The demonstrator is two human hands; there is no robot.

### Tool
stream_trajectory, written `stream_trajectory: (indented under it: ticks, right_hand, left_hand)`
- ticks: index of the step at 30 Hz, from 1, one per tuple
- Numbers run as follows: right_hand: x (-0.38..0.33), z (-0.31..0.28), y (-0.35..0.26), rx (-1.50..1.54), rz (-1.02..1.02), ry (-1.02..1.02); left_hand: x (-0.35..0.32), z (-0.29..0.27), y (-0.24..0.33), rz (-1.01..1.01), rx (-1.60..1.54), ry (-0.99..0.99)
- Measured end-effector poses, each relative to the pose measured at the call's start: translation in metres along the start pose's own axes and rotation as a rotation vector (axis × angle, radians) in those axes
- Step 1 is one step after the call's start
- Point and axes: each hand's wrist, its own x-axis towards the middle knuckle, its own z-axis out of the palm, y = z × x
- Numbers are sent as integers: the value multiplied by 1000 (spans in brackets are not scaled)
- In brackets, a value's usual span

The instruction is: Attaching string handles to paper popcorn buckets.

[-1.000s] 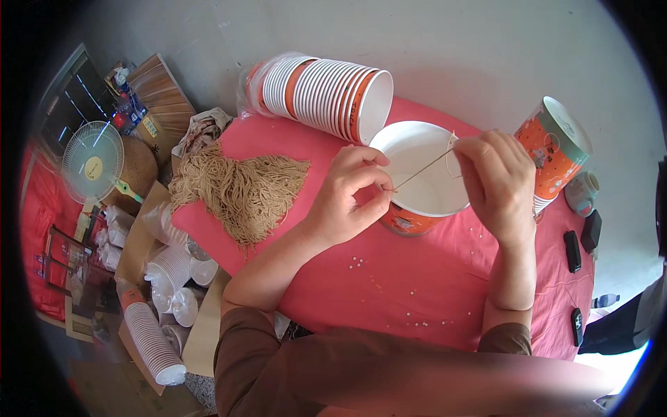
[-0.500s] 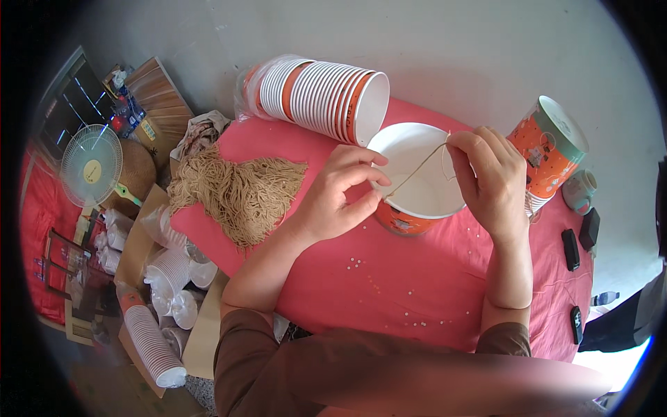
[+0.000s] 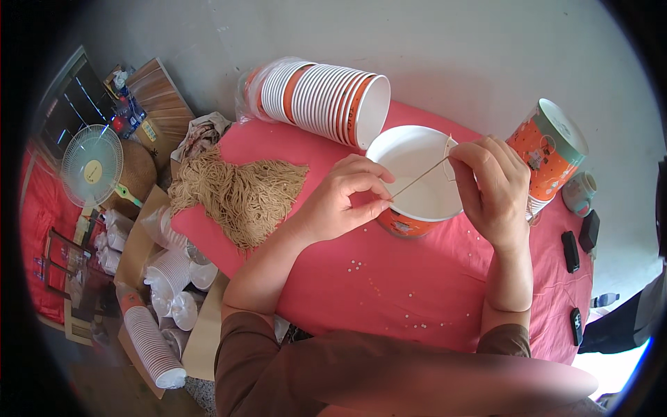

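A thin tan cord (image 3: pixel 420 178) stretches taut on a slant between my two hands, above a paper bucket (image 3: pixel 415 151) with a white inside and an orange outside. My left hand (image 3: pixel 347 194) pinches its lower end between thumb and forefinger, at the bucket's near left rim. The upper end is in the fingertips of my right hand (image 3: pixel 492 184), over the right side of the rim. A fine pale loop hangs beside the right fingertips; what it belongs to is unclear. Left of my left hand lies a heap of tan cords (image 3: pixel 253 198) on the red cloth (image 3: pixel 347 299).
Behind stands a sideways stack of paper buckets (image 3: pixel 313 97). At right are upright orange-and-green buckets (image 3: pixel 549 149), a mug (image 3: pixel 579 193) and small black objects (image 3: pixel 570 251). Small white beads (image 3: pixel 417 324) dot the cloth. A carton of wrapped cups (image 3: pixel 167 278) and a fan (image 3: pixel 92 165) are at left.
My left thumb and forefinger have come together on the cord's lower end, slightly to the right. The cord's upper end sits a little lower in my right hand.
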Motion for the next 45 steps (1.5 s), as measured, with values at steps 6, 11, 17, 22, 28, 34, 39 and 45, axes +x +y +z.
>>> stream_trajectory:
  ticks: [6, 11, 17, 22, 28, 34, 39, 45]
  right_hand:
    - [-1, 2, -1, 66, 55, 10]
    - [-6, 3, -2, 471, 217, -20]
    - [-9, -16, 8, 752, 304, -146]
    - [3, -12, 11, 433, 172, -319]
    - [13, -19, -18, 268, -87, -468]
    - [30, -41, 2, 308, 68, -431]
    - [66, -95, 68, 156, 465, -294]
    - [86, -191, 163, 58, 798, -238]
  left_hand:
    - [1, 0, 0, -11, -27, -16]
    - [2, -2, -6, 35, 169, -39]
    - [0, -13, -28, -68, -216, 189]
    - [-6, -21, -46, -278, -551, 295]
    - [-6, -15, -55, -402, -879, 496]
    - [-12, -1, -36, -575, -695, 394]
    - [-56, 16, -46, -461, -416, 440]
    - [-62, 27, -65, -338, -52, 382]
